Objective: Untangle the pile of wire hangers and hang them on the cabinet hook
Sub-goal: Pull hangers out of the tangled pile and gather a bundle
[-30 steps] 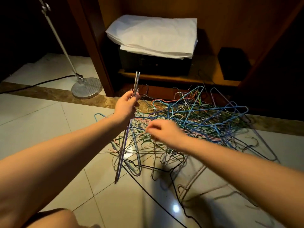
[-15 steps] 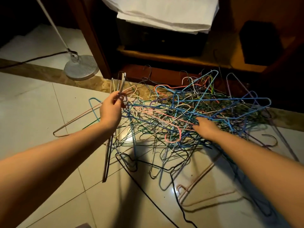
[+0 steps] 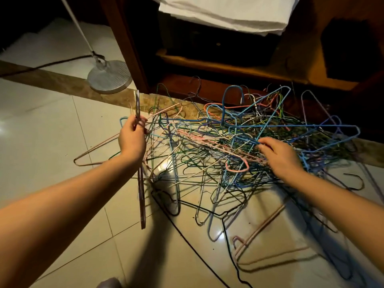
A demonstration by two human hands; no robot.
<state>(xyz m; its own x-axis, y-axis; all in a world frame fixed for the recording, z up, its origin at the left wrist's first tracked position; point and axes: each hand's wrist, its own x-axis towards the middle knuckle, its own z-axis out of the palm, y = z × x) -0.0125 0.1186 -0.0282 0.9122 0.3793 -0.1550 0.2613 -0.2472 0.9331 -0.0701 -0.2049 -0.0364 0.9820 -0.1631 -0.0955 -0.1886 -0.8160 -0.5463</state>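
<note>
While both arms reach out over the tiled floor point(image 3: 41, 129), I count two hands, well apart. The left hand point(image 3: 133, 140) is closed around the necks of a held bundle point(image 3: 142, 204) of hangers. It is turned edge-on to me, with the hooks poking up above the fist and the bodies hanging down clear of the tiles. I make it two or three wires, but they overlap too tightly for a firm count.

The right hand point(image 3: 280, 154) lies on the right half of the pile point(image 3: 207, 142), its fingers bent down among the blue and pink wires. I cannot tell whether they pinch a wire or only touch.

The pile is one tangled heap on the floor, right in front of the cabinet point(image 3: 228, 67), and it holds far more hangers than I can count: blue, green, pink, white and dark ones. Two hangers lie partly free of it. One pale pink hanger point(image 3: 259, 229) is on the tiles at its near edge, and one brownish hanger point(image 3: 91, 151) sticks out to the left, beyond the left hand.

I also see one lamp base point(image 3: 109, 76) with one slanted pole and one black cable point(image 3: 197, 252) running across the tiles. One stack of white cloth point(image 3: 228, 13) sits on one dark box point(image 3: 207, 44) inside the cabinet.
</note>
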